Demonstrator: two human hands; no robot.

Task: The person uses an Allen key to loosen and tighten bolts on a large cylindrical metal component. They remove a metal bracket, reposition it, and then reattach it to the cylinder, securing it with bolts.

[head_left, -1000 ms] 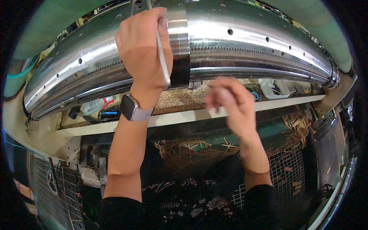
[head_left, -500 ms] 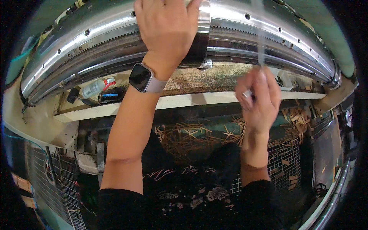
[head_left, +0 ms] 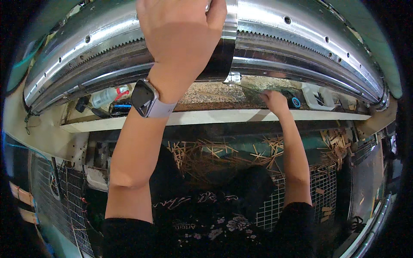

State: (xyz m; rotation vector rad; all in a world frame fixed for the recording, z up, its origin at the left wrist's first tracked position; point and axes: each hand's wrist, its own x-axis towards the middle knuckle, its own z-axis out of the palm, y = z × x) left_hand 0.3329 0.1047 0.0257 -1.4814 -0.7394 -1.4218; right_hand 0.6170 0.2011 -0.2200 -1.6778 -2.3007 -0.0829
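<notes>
My left hand (head_left: 180, 34), with a smartwatch on its wrist, reaches over the dark, shiny-topped sliding block (head_left: 221, 53) on the long metal machine beam (head_left: 275, 17). Its thumb stands apart from the other fingers, whose tips pass out of the top of the picture. My right hand (head_left: 275, 102) is lower and further right, over the ledge below the beam, with its fingers closed. A thin rod (head_left: 249, 89) runs left from those fingers toward the silver bolt-like fitting (head_left: 233, 78) under the block. I cannot tell whether the rod touches the fitting.
A toothed rack (head_left: 284, 41) runs along the beam. On the ledge lie a bottle with a red top (head_left: 104, 98), a mallet (head_left: 81, 104), a blue ring-shaped item (head_left: 295, 102) and a white plastic tray (head_left: 317, 96). Wood strips (head_left: 206, 150) and wire mesh (head_left: 275, 195) are below.
My right hand has moved down and forward to the ledge; the blurred rod that pointed upward now points left toward the fitting. My left hand stays at the block, appearing larger and slightly further left.
</notes>
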